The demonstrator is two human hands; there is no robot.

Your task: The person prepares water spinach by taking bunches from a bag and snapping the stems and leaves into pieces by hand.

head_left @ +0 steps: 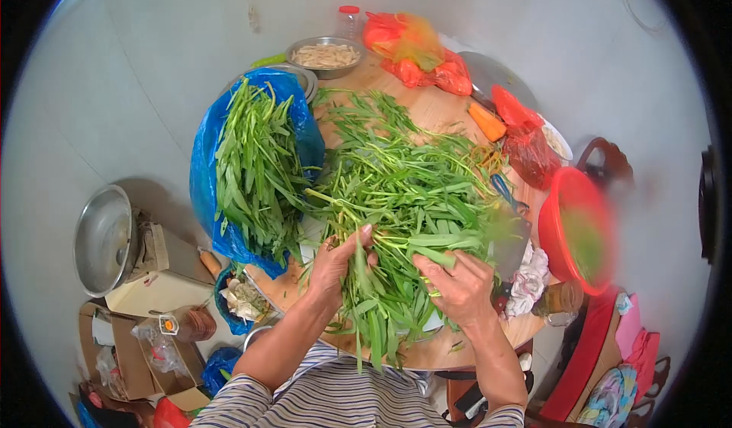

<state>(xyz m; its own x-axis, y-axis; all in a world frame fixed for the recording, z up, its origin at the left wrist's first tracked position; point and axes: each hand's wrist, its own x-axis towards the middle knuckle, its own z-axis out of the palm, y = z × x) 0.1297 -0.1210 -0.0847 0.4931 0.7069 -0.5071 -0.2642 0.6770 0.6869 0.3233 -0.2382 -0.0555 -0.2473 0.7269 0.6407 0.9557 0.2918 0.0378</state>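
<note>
Grasped slender leafy green stems [393,241] in left fingers [355,240] and right fingers [474,269], apparently for steadiness, above round pale-wood counter [431,105].

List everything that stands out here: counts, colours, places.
Table: one, wood-brown, centre
Blue bag: one, blue, table's left
Leafy greens: many, green, tabletop and blue bag
Strip-filled bowl: one, silver, far edge
Carrot: one, orange, table's right
Plastic bags: at least two, red, upper right
Plastic basin: one, red, table's right edge
Metal basin: one, silver, far left
Cardboard boxes: several, brown, lower left
Left hand: one, bare, holding stems
Right hand: one, bare, holding greens
</note>
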